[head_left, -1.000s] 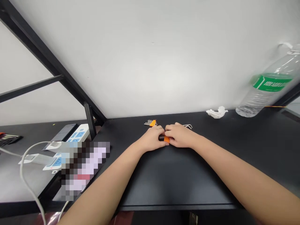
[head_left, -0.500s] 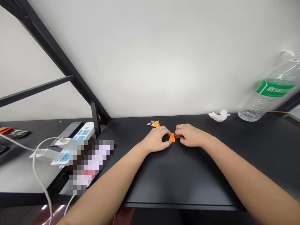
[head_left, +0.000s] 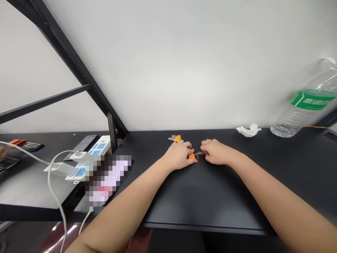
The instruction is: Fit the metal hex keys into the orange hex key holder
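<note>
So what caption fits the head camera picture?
Left hand holds an orange holder; right hand pinches its hex keys.

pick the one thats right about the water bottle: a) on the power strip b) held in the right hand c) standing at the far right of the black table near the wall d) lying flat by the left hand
c: the water bottle with the green label stands at the far right of the black table, by the wall, apart from the left hand and the right hand.

Both forearms bare, no sleeves in view. Left hand & right hand: no gloves, no rings, no watch or wristband. Nails short, unpainted as far as can be seen. No markings.
</note>
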### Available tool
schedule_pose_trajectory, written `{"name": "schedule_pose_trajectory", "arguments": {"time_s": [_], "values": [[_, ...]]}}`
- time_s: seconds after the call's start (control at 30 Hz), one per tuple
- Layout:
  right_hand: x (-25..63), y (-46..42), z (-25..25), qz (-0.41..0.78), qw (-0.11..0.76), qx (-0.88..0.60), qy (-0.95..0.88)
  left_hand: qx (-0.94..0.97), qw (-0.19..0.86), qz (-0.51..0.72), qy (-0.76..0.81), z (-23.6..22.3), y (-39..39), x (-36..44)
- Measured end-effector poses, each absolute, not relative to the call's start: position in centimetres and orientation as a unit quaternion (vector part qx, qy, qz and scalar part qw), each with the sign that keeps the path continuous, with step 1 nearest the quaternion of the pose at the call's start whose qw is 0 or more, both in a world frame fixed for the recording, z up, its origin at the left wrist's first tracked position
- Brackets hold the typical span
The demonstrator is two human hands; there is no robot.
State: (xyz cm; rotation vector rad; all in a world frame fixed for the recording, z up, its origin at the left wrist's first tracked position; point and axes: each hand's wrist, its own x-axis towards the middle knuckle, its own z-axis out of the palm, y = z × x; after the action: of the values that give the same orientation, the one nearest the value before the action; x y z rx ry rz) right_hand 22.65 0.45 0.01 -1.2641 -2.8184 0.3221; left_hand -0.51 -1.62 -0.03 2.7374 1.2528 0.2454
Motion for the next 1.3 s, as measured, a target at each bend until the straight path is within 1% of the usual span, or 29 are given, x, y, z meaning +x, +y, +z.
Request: {"name": "schedule_pose_trajectory", "arguments": {"time_s": [0.37,0.5,0.6,0.7,0.87,1.03,1.1,1.17,1.23,1.3], "values": [[23.6,0.6,1.0,0.202,0.037,-0.415,-0.886,0.868,0.182,0.174,0.428,-0.7,-1.1,-0.9],[23.5,0.4,1.0,0.174,0.032,-0.409,-0.895,0.852,0.223,0.179,0.44,-0.8,-0.8,-1.2],[22.9,0.3,0.8,0.139,0.066,-0.402,-0.902,0.852,0.232,0.173,0.437,-0.8,-0.5,-1.4],[21.4,0.0,0.3,0.131,0.093,-0.409,-0.898,0.852,0.229,0.172,0.438,-1.1,-0.2,-1.4],[19.5,-0.5,-0.4,0.122,0.077,-0.462,-0.875,0.844,0.231,0.163,0.455,-1.3,0.0,-1.3],[20.8,-0.2,-0.1,0.082,0.043,-0.511,-0.854,0.83,0.248,0.175,0.469,-0.7,-0.4,-1.3],[21.9,0.5,0.3,0.088,0.07,-0.517,-0.849,0.817,0.258,0.191,0.478,-0.6,-0.6,-1.3],[23.5,1.6,0.6,0.085,0.141,-0.533,-0.83,0.802,0.279,0.204,0.486,-0.7,-0.7,-1.4],[25.3,3.0,0.5,0.081,0.191,-0.563,-0.8,0.788,0.308,0.22,0.486,-0.9,-0.6,-1.4],[27.2,4.3,0.1,0.087,0.193,-0.579,-0.788,0.774,0.336,0.241,0.479,-1.2,-0.5,-1.5]]}}
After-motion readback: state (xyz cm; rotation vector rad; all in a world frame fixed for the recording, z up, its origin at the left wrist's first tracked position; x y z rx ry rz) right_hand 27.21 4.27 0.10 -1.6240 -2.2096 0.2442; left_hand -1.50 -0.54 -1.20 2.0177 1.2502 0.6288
